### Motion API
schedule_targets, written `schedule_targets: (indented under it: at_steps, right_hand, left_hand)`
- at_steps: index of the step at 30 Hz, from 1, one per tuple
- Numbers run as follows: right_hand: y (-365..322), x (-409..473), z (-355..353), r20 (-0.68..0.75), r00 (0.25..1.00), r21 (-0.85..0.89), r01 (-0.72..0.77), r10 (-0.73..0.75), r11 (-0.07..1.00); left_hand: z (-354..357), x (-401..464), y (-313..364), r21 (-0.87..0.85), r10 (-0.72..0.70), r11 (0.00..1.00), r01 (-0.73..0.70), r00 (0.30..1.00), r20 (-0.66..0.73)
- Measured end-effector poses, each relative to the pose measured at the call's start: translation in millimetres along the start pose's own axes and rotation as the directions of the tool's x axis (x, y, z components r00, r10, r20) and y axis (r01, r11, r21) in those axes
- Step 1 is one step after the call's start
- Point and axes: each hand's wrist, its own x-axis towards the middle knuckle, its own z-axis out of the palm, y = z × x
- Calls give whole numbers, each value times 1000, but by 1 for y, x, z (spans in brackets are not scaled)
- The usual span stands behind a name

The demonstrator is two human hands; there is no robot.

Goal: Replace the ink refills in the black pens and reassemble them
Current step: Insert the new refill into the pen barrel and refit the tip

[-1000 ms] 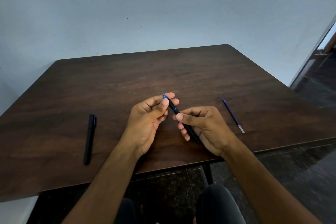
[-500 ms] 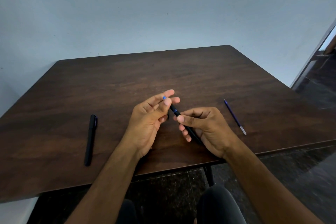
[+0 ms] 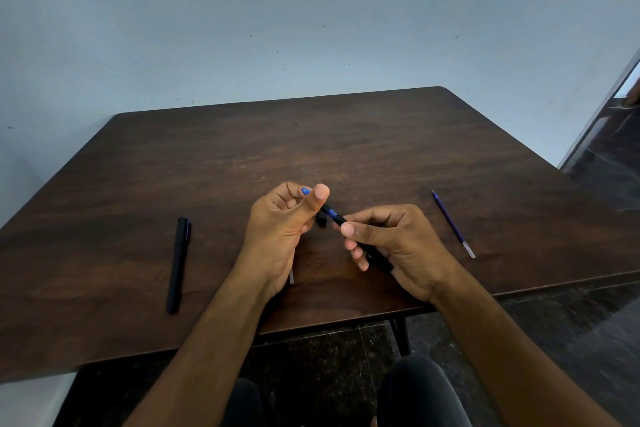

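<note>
Both hands hold a black pen [image 3: 346,222] slanted over the middle of the dark wooden table [image 3: 346,149]. My right hand [image 3: 394,243] grips its barrel between thumb and fingers. My left hand [image 3: 280,229] pinches the pen's front end, thumb raised over it, and a blue tip [image 3: 304,190] pokes out past the fingers. A short blue stretch shows between the front piece and the barrel. A second black pen [image 3: 178,263], capped, lies on the table to the left. A loose blue refill [image 3: 452,224] lies to the right.
A small dark piece [image 3: 322,221] lies on the table under the held pen. A thin pale rod end [image 3: 291,277] shows from beneath my left wrist. The table's near edge is just below my forearms, and a plain wall stands behind it.
My left thumb has risen over the pen's front end and the fingers have curled tighter. A blue stretch now shows between front piece and barrel. My right hand has barely moved.
</note>
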Motion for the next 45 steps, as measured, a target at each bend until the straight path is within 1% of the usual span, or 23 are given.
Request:
schedule_targets:
  at_steps: [2, 4, 9, 12, 17, 21, 24, 28, 29, 30, 31, 32, 33, 34, 35, 36, 39, 42, 45]
  right_hand:
    - [0, 0, 0, 1, 1000, -2, 3, -3, 1000]
    - [1, 0, -1, 6, 1000, -7, 13, -13, 1000]
    - [1, 1, -1, 19, 999, -2, 49, -49, 999]
    - [1, 2, -1, 25, 999, 8, 40, -40, 999]
    - [1, 1, -1, 20, 999, 9, 35, -35, 999]
    - [2, 2, -2, 9, 1000, 21, 26, -26, 999]
    - [3, 1, -1, -3, 1000, 27, 24, -24, 999]
    - [0, 2, -1, -49, 999, 66, 13, -10, 998]
    - [-1, 2, 0, -65, 998, 92, 11, -5, 996]
    - [-2, 3, -1, -79, 997, 120, 15, -5, 993]
    - [-3, 3, 0, -93, 996, 148, 22, -8, 989]
    - [-4, 3, 0, -108, 994, 174, 30, -11, 984]
    - [-4, 3, 0, -123, 992, 194, 37, -13, 980]
    - [-5, 3, 0, -132, 991, 209, 43, -16, 977]
    - [-5, 3, 0, -136, 991, 217, 49, -19, 975]
    - [-5, 3, 0, -133, 991, 221, 52, -23, 974]
    - [-4, 3, -1, -118, 993, 210, 46, -22, 977]
    - [-4, 2, -1, -110, 994, 204, 47, -24, 978]
    - [-4, 3, -2, -111, 994, 207, 43, -20, 977]
  left_hand:
    - [0, 0, 1, 10, 28, 1000, -28, 1000, -7]
    - [-1, 1, 1, -15, 48, 999, -49, 999, -23]
    - [-2, 4, -1, -10, 27, 1000, -28, 998, -54]
    - [-2, 3, 0, -18, 26, 999, -27, 997, -69]
    - [-2, 4, 2, -74, 19, 997, -28, 993, -118]
    - [-3, 4, 6, -140, 20, 989, -47, 982, -187]
    - [-4, 5, 8, -221, 42, 970, -103, 963, -265]
    - [-8, 8, 9, -279, 56, 946, -164, 932, -358]
    - [-10, 8, 9, -254, 53, 954, -157, 926, -373]
    - [-12, 8, 9, -179, 63, 974, -140, 923, -379]
    - [-14, 8, 9, -48, 84, 993, -110, 924, -373]
    - [-16, 7, 9, 120, 112, 990, -74, 929, -353]
    - [-17, 6, 8, 297, 134, 954, -34, 937, -323]
    - [-18, 5, 8, 451, 137, 892, 11, 946, -294]
    - [-16, 3, 9, 564, 122, 824, 51, 957, -265]
    - [-14, 2, 10, 640, 93, 764, 81, 968, -234]
    - [-1, -1, 13, 781, -6, 608, 143, 984, -176]
    - [11, -1, 12, 833, -44, 522, 185, 981, -190]
    - [19, -2, 11, 883, -61, 429, 188, 982, -180]
